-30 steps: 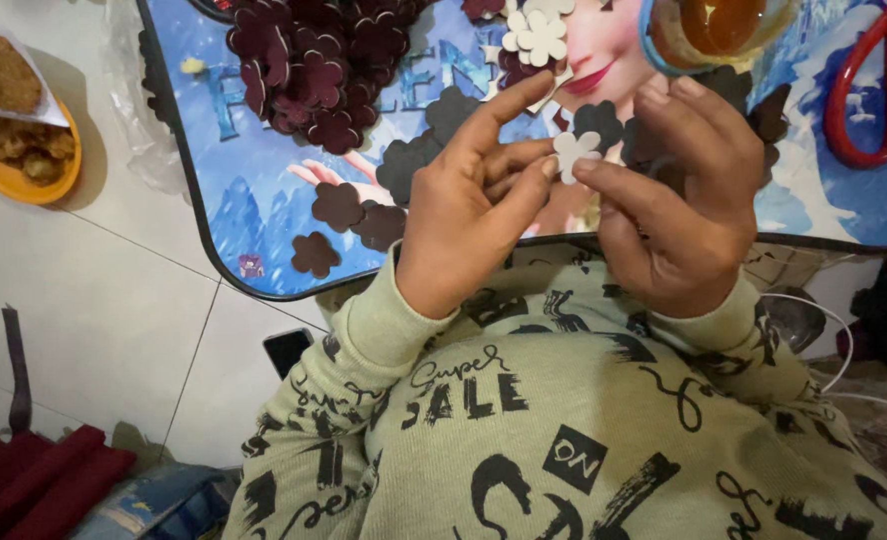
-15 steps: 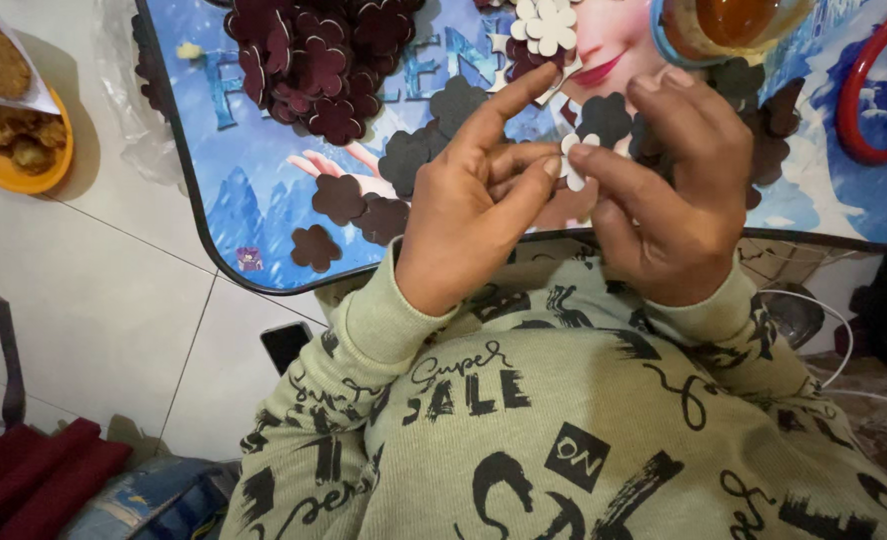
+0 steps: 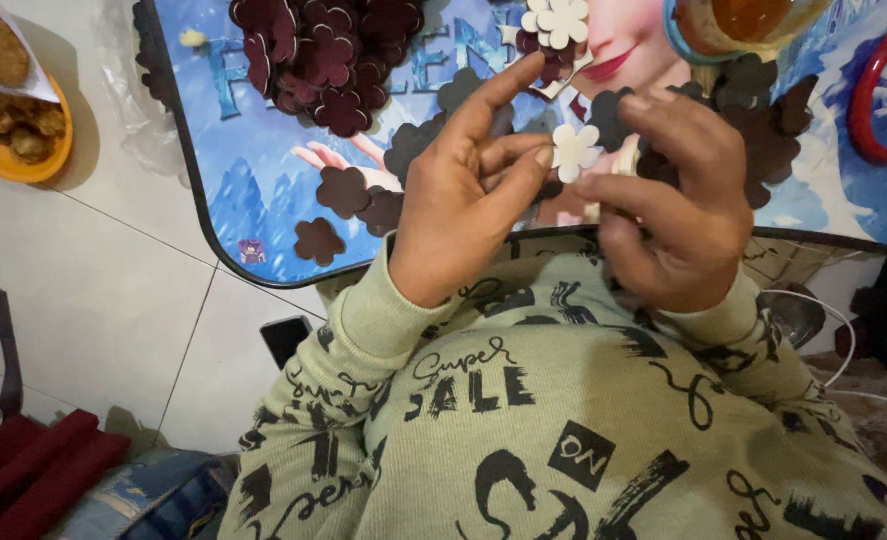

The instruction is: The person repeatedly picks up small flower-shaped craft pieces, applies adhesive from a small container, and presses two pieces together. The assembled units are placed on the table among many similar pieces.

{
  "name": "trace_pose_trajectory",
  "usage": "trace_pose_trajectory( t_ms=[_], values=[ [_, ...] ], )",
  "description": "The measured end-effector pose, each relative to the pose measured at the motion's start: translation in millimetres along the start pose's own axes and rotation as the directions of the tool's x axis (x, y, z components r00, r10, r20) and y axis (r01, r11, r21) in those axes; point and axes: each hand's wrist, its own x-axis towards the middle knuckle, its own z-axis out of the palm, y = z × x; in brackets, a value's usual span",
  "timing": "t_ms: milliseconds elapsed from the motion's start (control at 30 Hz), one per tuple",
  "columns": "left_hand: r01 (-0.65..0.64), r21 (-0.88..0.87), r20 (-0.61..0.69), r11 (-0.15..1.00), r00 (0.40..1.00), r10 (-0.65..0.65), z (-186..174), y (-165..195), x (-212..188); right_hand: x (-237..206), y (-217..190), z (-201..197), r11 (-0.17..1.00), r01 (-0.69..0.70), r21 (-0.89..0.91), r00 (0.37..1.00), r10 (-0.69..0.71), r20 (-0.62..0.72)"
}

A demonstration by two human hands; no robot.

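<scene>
White flower cutout (image 3: 575,149) pinched between left hand (image 3: 464,200) and right hand (image 3: 679,205) fingertips, above the tray's (image 3: 204,215) near edge. Best held lightly by the petals (thin, easily creased), near the dark flowers (image 3: 329,50).

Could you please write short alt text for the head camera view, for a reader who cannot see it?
Two bare hands, the left hand and right hand, pinch a small white flower cutout between them above a blue picture tray strewn with dark maroon flower cutouts. An orange dish of fried food sits at far left.
</scene>
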Motion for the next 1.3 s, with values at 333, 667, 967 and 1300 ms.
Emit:
trace_pose_trajectory(
  t_ms=[333,667,967,1300],
  values=[
    [0.082,-0.124,0.087,0.989,0.994,-0.072,-9.4,-2.4,-6.4,-22.9,13.0,21.5,0.904,-0.120,0.410,0.976,0.182,-0.117],
    [0.099,-0.073,0.120,0.992,0.989,-0.090,-18.3,-3.8,-15.5,-35.9,18.0,24.2,0.889,-0.117,0.443,0.989,0.143,-0.025],
    [-0.254,0.921,0.042,0.295,0.818,0.574,-42.1,13.9,-17.2,-38.6,12.8,31.5,0.760,-0.245,0.602,0.947,0.321,-0.019],
    [-0.260,0.961,0.168,0.089,0.812,0.558,-50.4,11.2,2.6,-42.6,16.6,37.2,0.786,-0.246,0.567,0.950,0.312,-0.019]
  ],
)
